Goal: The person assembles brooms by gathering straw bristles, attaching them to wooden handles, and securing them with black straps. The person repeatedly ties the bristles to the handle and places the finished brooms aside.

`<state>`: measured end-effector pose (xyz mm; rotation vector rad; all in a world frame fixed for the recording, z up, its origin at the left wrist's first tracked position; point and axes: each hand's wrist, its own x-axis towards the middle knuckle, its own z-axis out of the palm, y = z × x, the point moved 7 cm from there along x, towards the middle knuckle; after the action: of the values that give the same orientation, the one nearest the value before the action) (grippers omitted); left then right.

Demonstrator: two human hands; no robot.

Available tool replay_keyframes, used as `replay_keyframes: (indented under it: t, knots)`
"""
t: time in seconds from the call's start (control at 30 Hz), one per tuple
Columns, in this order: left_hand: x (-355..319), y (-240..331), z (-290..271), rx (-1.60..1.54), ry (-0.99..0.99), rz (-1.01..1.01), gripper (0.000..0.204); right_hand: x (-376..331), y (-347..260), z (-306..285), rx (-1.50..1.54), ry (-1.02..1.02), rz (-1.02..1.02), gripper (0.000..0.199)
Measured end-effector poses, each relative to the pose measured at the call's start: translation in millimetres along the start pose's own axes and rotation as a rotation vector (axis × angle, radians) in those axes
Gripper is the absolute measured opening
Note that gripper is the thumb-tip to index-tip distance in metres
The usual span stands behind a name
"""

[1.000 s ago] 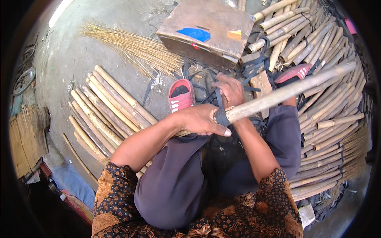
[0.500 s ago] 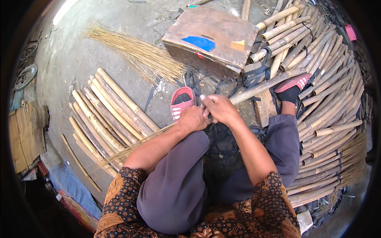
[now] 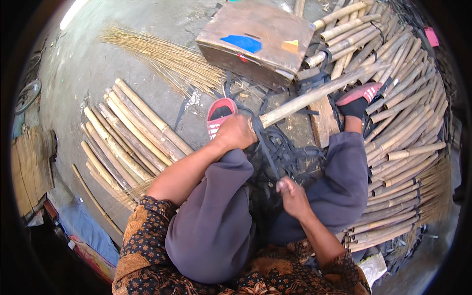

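My left hand [image 3: 236, 132] is closed round a stick broom where its thin sticks meet the bamboo handle [image 3: 319, 93]. From there the handle slants up to the right past the wooden box, and the thin sticks [image 3: 129, 193] fan out beneath my left forearm. A dark rubber strip [image 3: 267, 151] loops round the joint and runs tight down to my right hand [image 3: 295, 197]. That hand is a fist around the strip's end, above my right thigh. My left fingers cover most of the binding.
More dark strips [image 3: 290, 152] lie tangled between my feet. Ahead stands a wooden box [image 3: 255, 24], with loose thin sticks [image 3: 164, 56] beside it. Bamboo poles [image 3: 132, 132] lie at the left; stacked bamboo [image 3: 408, 113] fills the right. A wooden block [image 3: 322, 120] sits by my right foot.
My right hand has left the left hand and drawn the strip down toward me to the right. The bamboo handle's far end has swung up and away.
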<state>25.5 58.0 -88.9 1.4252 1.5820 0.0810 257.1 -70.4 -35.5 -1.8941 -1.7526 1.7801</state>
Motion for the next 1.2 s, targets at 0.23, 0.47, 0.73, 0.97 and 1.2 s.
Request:
replay_keyframes:
  t: [0.23,0.47,0.73,0.97,1.2]
  knots:
    - [-44,61,0,-0.374,-0.495,0.217,0.037,125,-29,-25,-0.32,0.419,-0.467,0.007]
    - [-35,41,9,-0.522,-0.587,0.108,0.045,127,-107,-42,-0.257,0.312,-0.655,0.031]
    - [13,-17,20,0.152,0.062,0.063,0.061,164,-122,-31,-0.277,0.065,0.045,0.038]
    - [18,-30,34,0.162,0.045,-0.012,0.056,174,-113,-15,0.305,-0.061,-0.006,0.053]
    - [14,-27,33,0.193,0.081,-0.059,0.045,102,-65,2,0.23,0.011,0.103,0.028]
